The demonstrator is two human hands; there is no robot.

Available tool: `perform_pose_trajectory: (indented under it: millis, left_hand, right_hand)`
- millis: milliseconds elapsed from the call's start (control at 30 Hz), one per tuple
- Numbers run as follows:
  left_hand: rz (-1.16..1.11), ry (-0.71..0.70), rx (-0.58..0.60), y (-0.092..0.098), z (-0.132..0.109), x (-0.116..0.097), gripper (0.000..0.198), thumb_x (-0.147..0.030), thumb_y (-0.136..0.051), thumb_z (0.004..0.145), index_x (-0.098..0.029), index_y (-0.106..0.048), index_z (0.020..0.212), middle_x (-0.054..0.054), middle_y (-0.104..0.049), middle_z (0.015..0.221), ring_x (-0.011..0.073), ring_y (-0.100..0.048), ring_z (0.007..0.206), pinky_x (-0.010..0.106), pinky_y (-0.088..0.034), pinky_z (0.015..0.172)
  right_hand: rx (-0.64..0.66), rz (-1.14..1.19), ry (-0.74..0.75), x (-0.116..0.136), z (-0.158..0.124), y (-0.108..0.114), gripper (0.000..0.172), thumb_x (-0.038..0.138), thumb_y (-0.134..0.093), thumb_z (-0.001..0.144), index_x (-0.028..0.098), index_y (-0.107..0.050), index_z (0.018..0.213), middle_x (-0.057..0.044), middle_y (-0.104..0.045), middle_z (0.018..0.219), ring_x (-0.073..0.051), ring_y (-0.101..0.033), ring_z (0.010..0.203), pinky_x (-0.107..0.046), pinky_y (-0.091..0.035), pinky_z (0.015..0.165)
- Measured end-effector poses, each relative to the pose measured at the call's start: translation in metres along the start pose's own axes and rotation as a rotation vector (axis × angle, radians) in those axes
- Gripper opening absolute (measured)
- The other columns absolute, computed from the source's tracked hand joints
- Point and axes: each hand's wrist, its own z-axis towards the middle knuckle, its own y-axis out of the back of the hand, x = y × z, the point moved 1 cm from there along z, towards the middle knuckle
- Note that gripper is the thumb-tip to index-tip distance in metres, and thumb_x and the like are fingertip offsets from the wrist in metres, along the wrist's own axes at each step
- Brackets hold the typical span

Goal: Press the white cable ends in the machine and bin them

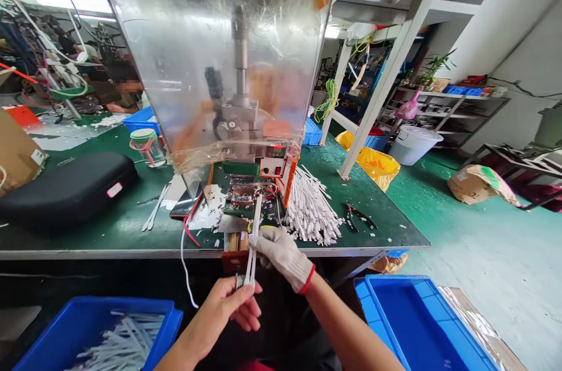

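Two white plastic strips (253,242) are held upright — gripped tight by the fingers of the gloved right hand (281,257), pinched low down by the left hand (223,306) — with more strips (309,213) heaped on the green bench (386,230) at 1 o'clock and in a blue crate (96,302) at 8 o'clock.

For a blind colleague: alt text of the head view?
A bare left hand and white-gloved right hand hold white strips before a green workbench and a machine behind a clear plastic shield. A heap of strips lies on the bench; more fill a blue bin.
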Motion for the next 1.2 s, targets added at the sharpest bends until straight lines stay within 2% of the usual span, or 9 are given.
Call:
perform_pose_trajectory:
  millis: [133, 267, 433, 633, 867, 967, 1200]
  left_hand:
    - [-0.082, -0.020, -0.039, 0.009, 0.010, -0.013, 0.047, -0.052, -0.072, 0.081, -0.009, -0.068, 0.100, 0.008, -0.072, 0.072, 0.0197, -0.072, 0.061, 0.024, -0.051, 0.054]
    - [-0.110, -0.021, -0.073, 0.016, 0.018, -0.014, 0.048, -0.051, -0.073, 0.079, -0.009, -0.068, 0.099, 0.009, -0.073, 0.072, 0.0200, -0.072, 0.062, 0.023, -0.052, 0.055]
    - [-0.110, -0.025, -0.086, 0.019, 0.019, -0.015, 0.048, -0.053, -0.073, 0.078, -0.009, -0.069, 0.099, 0.009, -0.073, 0.071, 0.0211, -0.073, 0.062, 0.024, -0.053, 0.054]
    - [-0.064, 0.000, -0.071, 0.020, 0.022, -0.019, 0.052, -0.060, -0.067, 0.079, -0.008, -0.069, 0.079, 0.010, -0.070, 0.059, 0.0199, -0.069, 0.050, 0.021, -0.047, 0.045]
    - [-0.071, 0.031, -0.083, 0.019, 0.023, -0.023, 0.055, -0.064, -0.070, 0.073, -0.009, -0.070, 0.077, 0.010, -0.070, 0.059, 0.0211, -0.068, 0.049, 0.023, -0.047, 0.045]
    - [-0.067, 0.030, -0.085, 0.018, 0.021, -0.025, 0.055, -0.063, -0.069, 0.075, -0.009, -0.069, 0.078, 0.010, -0.070, 0.059, 0.0214, -0.068, 0.050, 0.024, -0.046, 0.046]
    - [-0.079, 0.038, -0.075, 0.017, 0.021, -0.027, 0.053, -0.062, -0.069, 0.075, -0.009, -0.069, 0.077, 0.010, -0.070, 0.058, 0.0205, -0.068, 0.050, 0.024, -0.047, 0.047]
  right_hand:
    - [0.104, 0.210, -0.037, -0.005, 0.037, -0.006, 0.042, 0.055, -0.074, 0.075, 0.016, -0.058, 0.070, 0.002, -0.053, 0.056, -0.007, -0.040, 0.044, -0.020, -0.029, 0.042]
    - [0.102, 0.385, -0.084, -0.026, 0.055, -0.017, 0.040, 0.050, -0.078, 0.074, 0.017, -0.055, 0.073, 0.004, -0.052, 0.056, -0.006, -0.039, 0.042, -0.020, -0.028, 0.040]
    - [0.053, 0.447, -0.100, -0.039, 0.059, -0.024, 0.039, 0.049, -0.080, 0.072, 0.018, -0.055, 0.076, 0.003, -0.056, 0.058, -0.008, -0.044, 0.042, -0.020, -0.030, 0.038]
    - [0.001, 0.448, -0.156, -0.034, 0.060, -0.025, 0.040, 0.048, -0.082, 0.068, 0.019, -0.057, 0.075, 0.004, -0.054, 0.056, -0.008, -0.044, 0.042, -0.020, -0.036, 0.038]
    - [-0.039, 0.408, -0.155, -0.040, 0.067, -0.023, 0.041, 0.050, -0.083, 0.065, 0.019, -0.057, 0.074, 0.004, -0.054, 0.054, -0.009, -0.046, 0.041, -0.019, -0.035, 0.035]
    - [-0.059, 0.386, -0.171, -0.045, 0.071, -0.021, 0.042, 0.050, -0.083, 0.065, 0.019, -0.057, 0.076, 0.004, -0.055, 0.054, -0.008, -0.047, 0.040, -0.019, -0.032, 0.034]
    - [-0.030, 0.437, -0.144, -0.041, 0.068, -0.025, 0.039, 0.048, -0.082, 0.067, 0.019, -0.056, 0.072, 0.005, -0.052, 0.052, -0.007, -0.042, 0.039, -0.019, -0.031, 0.035]
